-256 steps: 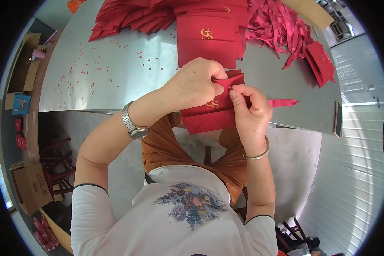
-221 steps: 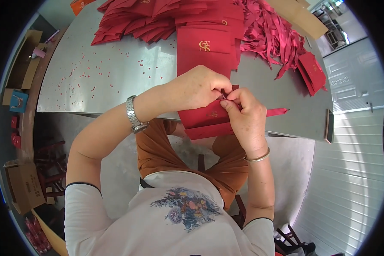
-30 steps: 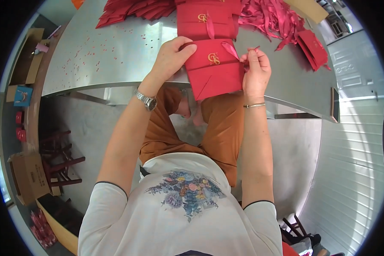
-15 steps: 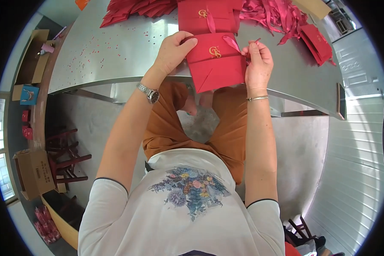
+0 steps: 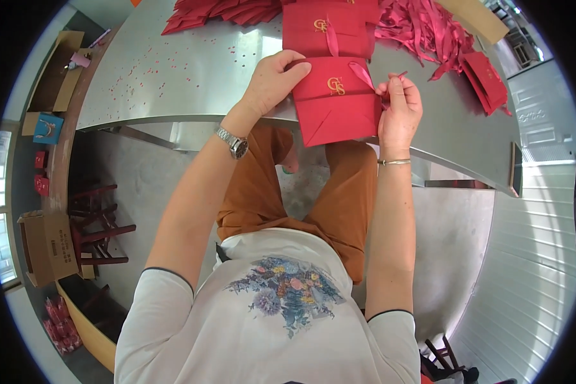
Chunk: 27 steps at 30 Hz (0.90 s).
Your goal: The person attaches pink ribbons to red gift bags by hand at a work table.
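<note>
Head view: the left hand (image 5: 278, 80) pinches the far left corner of a red paper gift bag (image 5: 339, 121), which lies at the near edge of the metal table (image 5: 141, 96). At its right side, the right hand (image 5: 401, 110) grips a pink satin ribbon (image 5: 362, 74) between thumb and fingers. More ribbons (image 5: 422, 32) lie heaped at the far right.
</note>
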{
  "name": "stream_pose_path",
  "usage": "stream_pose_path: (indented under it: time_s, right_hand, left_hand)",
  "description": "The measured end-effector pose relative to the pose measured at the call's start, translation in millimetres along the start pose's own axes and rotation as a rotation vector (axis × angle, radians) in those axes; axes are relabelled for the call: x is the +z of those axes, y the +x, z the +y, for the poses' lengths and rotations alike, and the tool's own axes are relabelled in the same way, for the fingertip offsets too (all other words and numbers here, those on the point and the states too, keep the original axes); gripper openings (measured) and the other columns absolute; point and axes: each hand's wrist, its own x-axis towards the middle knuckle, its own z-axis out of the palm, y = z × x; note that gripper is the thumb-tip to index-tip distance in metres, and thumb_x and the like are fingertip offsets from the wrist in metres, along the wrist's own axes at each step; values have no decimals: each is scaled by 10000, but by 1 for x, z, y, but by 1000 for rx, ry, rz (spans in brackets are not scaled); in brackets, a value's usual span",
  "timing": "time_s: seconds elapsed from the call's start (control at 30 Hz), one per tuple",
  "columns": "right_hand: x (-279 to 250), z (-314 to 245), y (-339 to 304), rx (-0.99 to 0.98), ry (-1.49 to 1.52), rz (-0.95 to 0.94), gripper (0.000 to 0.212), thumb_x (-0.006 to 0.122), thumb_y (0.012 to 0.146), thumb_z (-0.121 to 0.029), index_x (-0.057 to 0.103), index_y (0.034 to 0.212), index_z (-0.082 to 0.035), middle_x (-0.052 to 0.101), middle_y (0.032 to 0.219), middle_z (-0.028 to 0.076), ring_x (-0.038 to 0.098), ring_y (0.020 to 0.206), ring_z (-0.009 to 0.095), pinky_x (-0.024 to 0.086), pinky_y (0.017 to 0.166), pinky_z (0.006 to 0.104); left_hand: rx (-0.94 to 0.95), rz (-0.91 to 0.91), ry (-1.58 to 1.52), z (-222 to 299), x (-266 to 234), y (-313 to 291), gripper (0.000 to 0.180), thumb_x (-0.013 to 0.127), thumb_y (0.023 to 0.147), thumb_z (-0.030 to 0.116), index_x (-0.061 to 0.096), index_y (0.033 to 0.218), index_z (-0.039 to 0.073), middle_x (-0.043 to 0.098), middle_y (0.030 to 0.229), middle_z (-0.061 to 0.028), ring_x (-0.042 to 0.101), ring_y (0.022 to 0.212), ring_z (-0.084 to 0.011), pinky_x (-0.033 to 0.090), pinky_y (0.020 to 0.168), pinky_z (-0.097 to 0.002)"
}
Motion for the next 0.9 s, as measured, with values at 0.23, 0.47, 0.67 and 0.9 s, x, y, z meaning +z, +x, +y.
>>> stream_pose_path:
  time_s: [0.23, 0.47, 0.67, 0.9]
  right_hand:
    - [-2, 1, 0, -11, -7, -42, 139, 582, 968, -106, 595, 1008, 26, 626, 820, 54, 576, 738, 114, 488, 730, 245]
    - [-1, 2, 1, 2, -39, -39, 141, 582, 968, -105, 595, 1009, 29, 630, 816, 51, 580, 742, 113, 488, 731, 240]
    - [-3, 0, 3, -4, -31, -48, 137, 588, 962, -99, 596, 1010, 30, 635, 817, 53, 583, 745, 111, 489, 735, 239]
    - [-2, 1, 1, 6, -36, -45, 130, 586, 959, -87, 598, 1004, 34, 638, 817, 57, 586, 744, 116, 489, 737, 240]
  left_hand:
    - [19, -8, 22, 2, -1, -3, 245, 627, 914, 202, 640, 1048, -2, 653, 945, -10, 576, 857, -85, 483, 784, -246]
    - [53, 6, 34, 2, -1, -3, 341, 638, 879, 267, 651, 1056, -24, 703, 940, -123, 651, 833, -177, 514, 773, -292]
    - [92, 8, 30, -1, 1, 1, 336, 636, 882, 273, 654, 1053, -16, 705, 917, -120, 651, 805, -181, 518, 746, -294]
    - [67, -6, -75, -4, 2, -1, 293, 644, 888, 250, 659, 1034, -4, 675, 831, -60, 601, 714, -114, 498, 644, -270]
